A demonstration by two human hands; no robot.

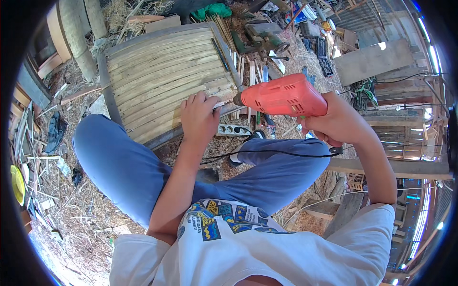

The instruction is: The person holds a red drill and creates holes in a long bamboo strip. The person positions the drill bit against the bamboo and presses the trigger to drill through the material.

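Observation:
In my right hand (339,119) is the grip of a red corded power drill (281,97), held level with its dark chuck pointing left. My left hand (198,116) rests at the edge of a low slatted wooden tabletop (157,78). Its fingers are curled, and thumb and index finger close on a small pale piece (220,103) in front of the drill's tip. The fingers partly hide that piece, so its kind is unclear. A short flat wood block (219,87) lies on the slats just beyond the fingertips.
A white power strip (234,129) lies below the tabletop's near edge. The drill's black cord (267,153) runs across my right leg. Thin wood strips (252,78) and scraps lie right of the table. Wooden posts (76,40) stand far left; a yellow basin (17,185) is at left.

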